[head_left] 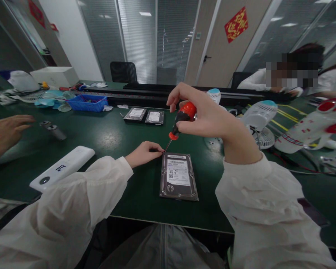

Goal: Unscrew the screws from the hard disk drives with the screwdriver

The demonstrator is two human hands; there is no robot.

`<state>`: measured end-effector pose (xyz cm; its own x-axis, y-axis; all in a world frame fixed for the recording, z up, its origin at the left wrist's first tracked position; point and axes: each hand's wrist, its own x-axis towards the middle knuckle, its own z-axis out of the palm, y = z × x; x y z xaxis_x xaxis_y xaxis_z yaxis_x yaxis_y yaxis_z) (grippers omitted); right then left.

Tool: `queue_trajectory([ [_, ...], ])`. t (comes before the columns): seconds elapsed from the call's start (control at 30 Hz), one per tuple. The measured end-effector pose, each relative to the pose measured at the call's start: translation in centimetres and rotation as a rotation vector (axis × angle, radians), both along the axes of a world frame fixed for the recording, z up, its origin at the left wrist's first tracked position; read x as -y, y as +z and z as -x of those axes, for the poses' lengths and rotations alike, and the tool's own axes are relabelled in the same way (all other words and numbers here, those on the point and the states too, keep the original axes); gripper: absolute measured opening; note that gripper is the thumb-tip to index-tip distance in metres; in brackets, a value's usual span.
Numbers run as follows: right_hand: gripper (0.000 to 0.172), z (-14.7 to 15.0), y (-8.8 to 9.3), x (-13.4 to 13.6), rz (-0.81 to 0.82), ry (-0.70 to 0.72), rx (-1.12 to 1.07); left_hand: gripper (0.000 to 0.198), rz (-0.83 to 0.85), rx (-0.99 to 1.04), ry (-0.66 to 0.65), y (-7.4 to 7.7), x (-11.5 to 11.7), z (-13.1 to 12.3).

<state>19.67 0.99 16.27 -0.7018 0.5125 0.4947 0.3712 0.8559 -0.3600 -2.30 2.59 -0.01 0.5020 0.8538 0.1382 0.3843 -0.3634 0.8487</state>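
Right-hand fingers (174,96) grasp a screwdriver (184,113), tip at one corner of an unopened hard drive (179,175), left hand (142,153) pinched there, contents unclear; I judge work unfinished.

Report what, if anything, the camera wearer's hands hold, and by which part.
The right hand holds the screwdriver by its handle. The left hand is at the hard drive's far left corner, beside the screwdriver's tip; whether it grips anything cannot be told.

Dim-ish indoor lt, soft glare on tbl (109,140), edges stretched/warped.
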Motion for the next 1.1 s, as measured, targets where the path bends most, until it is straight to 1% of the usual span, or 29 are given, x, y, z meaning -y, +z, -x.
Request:
queue_trajectory([
  [0.2, 0.023, 0.39, -0.28, -0.24, -0.009, -0.067, -0.033, 0.021, 0.007, -0.003, 0.009, -0.05, -0.03, 0.06],
  [0.33, 0.027, 0.35, -0.35, -0.36, -0.033, -0.091, -0.056, 0.022, 0.005, -0.002, -0.012, -0.39, -0.21, 0.25],
  [0.43, 0.029, 0.17, -0.21, -0.26, -0.038, -0.074, -0.013, 0.021, 0.001, 0.002, -0.019, -0.50, -0.27, 0.29],
  [0.5, 0.024, 0.18, -0.14, -0.19, -0.043, -0.061, 0.010, 0.021, 0.000, 0.003, -0.014, -0.42, -0.22, 0.20],
  [0.6, 0.013, 0.41, -0.17, -0.13, -0.057, -0.071, -0.010, 0.020, -0.007, -0.004, -0.003, -0.21, -0.10, 0.02],
  [0.7, 0.010, 0.57, -0.17, -0.05, -0.053, -0.099, -0.021, 0.020, -0.007, -0.006, 0.000, -0.06, -0.02, -0.08],
  [0.73, 0.009, 0.56, -0.14, -0.02, -0.048, -0.102, -0.018, 0.020, -0.005, -0.004, 0.001, -0.05, -0.02, -0.09],
  [0.83, 0.021, 0.41, -0.05, 0.04, -0.027, -0.078, 0.000, 0.020, -0.008, -0.002, 0.006, -0.06, -0.02, -0.07],
  [0.87, 0.022, 0.38, -0.04, 0.03, -0.025, -0.067, 0.002, 0.020, -0.012, -0.003, 0.009, -0.06, -0.02, -0.05],
  [0.97, 0.012, 0.43, -0.16, -0.12, -0.037, -0.060, -0.014, 0.019, -0.009, -0.003, 0.004, -0.02, 0.02, -0.03],
  [1.1, 0.009, 0.59, -0.26, -0.23, -0.036, -0.095, -0.039, 0.019, 0.002, 0.006, -0.001, 0.06, 0.08, -0.03],
])
